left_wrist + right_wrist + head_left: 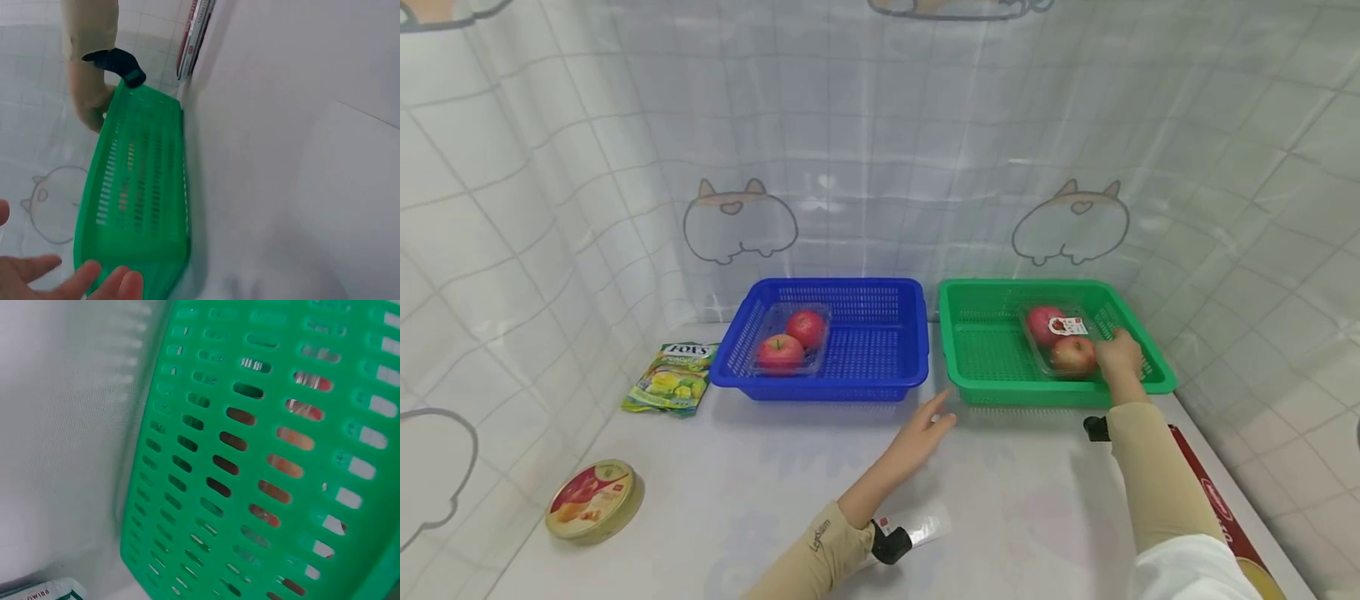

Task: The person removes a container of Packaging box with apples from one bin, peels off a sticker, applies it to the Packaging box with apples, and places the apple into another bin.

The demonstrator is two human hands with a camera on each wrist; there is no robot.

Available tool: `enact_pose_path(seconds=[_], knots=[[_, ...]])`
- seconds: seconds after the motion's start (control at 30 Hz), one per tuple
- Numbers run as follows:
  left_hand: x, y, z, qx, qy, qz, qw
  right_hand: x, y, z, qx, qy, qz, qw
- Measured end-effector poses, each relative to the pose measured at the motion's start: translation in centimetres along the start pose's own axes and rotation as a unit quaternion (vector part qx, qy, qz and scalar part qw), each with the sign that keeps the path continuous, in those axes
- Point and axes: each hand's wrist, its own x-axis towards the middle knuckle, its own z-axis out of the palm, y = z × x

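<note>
In the head view, my right hand (1120,358) reaches over the front rim of the green basket (992,395) and grips the right side of a clear plastic pack of apples (1073,357). Its fingertips are partly hidden there. Two apples and a white-and-red label show in that pack. My left hand (917,437) hovers over the table just off the green basket's front left corner, fingers spread, holding nothing. The blue basket (827,393) stands to the left, with another clear pack of apples (781,353) in its left half.
Left of the blue basket lies a green FOX'S candy bag (673,379), with a round tin (593,502) nearer me. A clear packet (928,523) lies beside my left wrist. A long dark red box (1213,492) lines the right edge. A tiled-pattern curtain (880,150) surrounds the table.
</note>
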Motion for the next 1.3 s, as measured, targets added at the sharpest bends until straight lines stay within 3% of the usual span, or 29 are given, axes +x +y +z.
enact_pose_path(seconds=[0.1, 0.3, 0.43, 0.6, 0.73, 0.9, 1.1, 1.3], knots=[[-1.4, -0.8, -1.4, 0.014, -0.01, 0.022, 0.9996, -0.4, -0.6, 0.1, 0.008, 0.007, -0.017, 0.9998], [-4.8, -2.8, -4.7, 0.099, -0.012, 0.039, 0.9942, -1.6, -1.4, 1.1, 0.04, 0.027, -0.074, 0.9961], [-7.2, -4.1, -6.5, 0.13, -0.003, 0.019, 0.9913, -2.6, -1.9, 1.7, 0.061, 0.035, -0.11, 0.9914], [-9.2, -5.2, -7.8, 0.135, 0.034, -0.015, 0.9902, -4.2, -2.8, 2.5, 0.074, 0.031, -0.132, 0.988], [-9.9, -5.8, -8.4, 0.131, 0.065, -0.037, 0.9885, -5.5, -3.5, 3.3, 0.064, 0.034, -0.151, 0.9859], [-10.2, -6.0, -8.9, 0.124, 0.089, -0.039, 0.9875, -6.6, -4.2, 4.5, 0.055, 0.042, -0.204, 0.9764], [-10.4, -6.0, -9.4, 0.12, 0.108, -0.04, 0.9861, -8.0, -4.8, 5.8, 0.059, 0.007, -0.243, 0.9682], [-10.4, -5.9, -10.6, 0.121, 0.147, -0.038, 0.9809, -9.4, -6.0, 7.2, 0.062, -0.01, -0.267, 0.9615]])
